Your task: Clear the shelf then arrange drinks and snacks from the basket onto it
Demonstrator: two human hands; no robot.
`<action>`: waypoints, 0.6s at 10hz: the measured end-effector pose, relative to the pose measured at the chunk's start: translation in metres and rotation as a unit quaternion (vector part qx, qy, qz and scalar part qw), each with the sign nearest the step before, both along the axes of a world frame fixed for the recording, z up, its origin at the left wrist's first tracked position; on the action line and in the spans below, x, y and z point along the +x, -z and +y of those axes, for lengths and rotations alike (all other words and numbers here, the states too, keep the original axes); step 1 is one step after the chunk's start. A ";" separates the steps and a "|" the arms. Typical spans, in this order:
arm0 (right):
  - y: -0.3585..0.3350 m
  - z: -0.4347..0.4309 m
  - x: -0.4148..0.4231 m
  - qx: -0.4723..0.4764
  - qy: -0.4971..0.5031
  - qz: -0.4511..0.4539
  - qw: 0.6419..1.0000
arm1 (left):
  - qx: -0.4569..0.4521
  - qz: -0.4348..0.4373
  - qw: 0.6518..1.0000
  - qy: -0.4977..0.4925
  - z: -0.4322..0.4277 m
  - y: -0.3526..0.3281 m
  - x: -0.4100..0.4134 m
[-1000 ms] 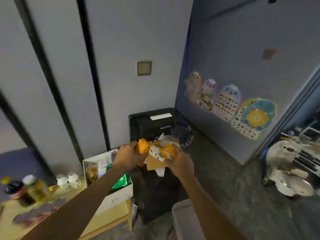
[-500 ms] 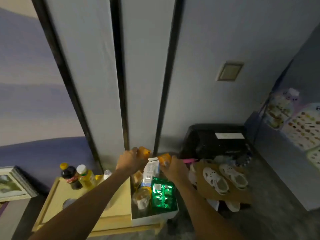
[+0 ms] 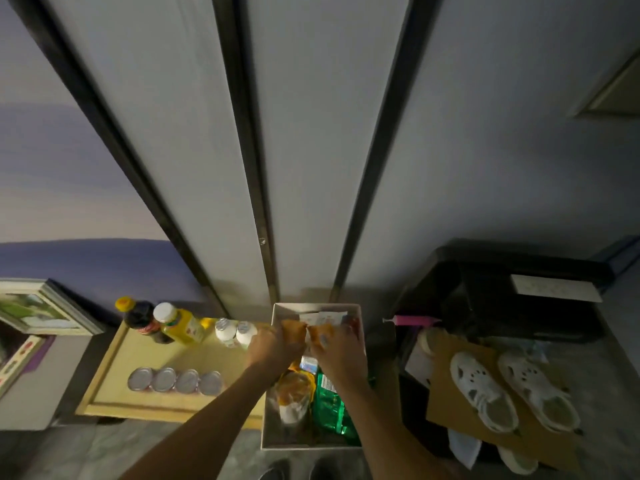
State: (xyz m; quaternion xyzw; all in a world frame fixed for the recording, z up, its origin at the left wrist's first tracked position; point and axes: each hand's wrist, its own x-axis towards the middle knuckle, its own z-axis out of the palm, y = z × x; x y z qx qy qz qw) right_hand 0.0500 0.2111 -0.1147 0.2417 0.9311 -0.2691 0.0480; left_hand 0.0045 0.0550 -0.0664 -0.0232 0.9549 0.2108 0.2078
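Observation:
My left hand (image 3: 272, 348) grips an orange snack pack (image 3: 292, 329) over the far end of the white box (image 3: 317, 308). My right hand (image 3: 341, 355) grips a second orange snack pack (image 3: 320, 332) right beside it. The box stands on the right end of the yellow shelf top (image 3: 138, 355) and holds a green packet (image 3: 330, 407), a clear bag of orange snacks (image 3: 294, 393) and a small carton. On the shelf stand a dark bottle (image 3: 140, 318), a yellow juice bottle (image 3: 180, 323), two small white bottles (image 3: 235, 332) and several cans (image 3: 175, 380).
White shoes (image 3: 512, 389) lie on brown cardboard at the right, with a black case (image 3: 519, 292) behind them. A framed picture (image 3: 34, 306) leans at the left. Grey wall panels with black strips rise behind the shelf. My feet show at the bottom edge.
The view swung left and down from the black case to the shelf. Both hands, each still holding an orange pack, moved over the far end of the white box.

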 end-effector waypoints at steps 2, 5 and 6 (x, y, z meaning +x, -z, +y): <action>-0.013 -0.005 -0.003 -0.010 -0.020 0.013 1.000 | -0.005 -0.012 1.000 -0.021 0.006 0.008 0.004; -0.032 0.009 -0.001 -0.011 -0.046 0.018 0.999 | -0.018 0.013 1.000 -0.021 -0.034 -0.010 0.009; -0.044 0.017 -0.003 -0.001 -0.067 0.029 0.997 | -0.040 0.054 0.997 -0.034 -0.053 -0.021 0.017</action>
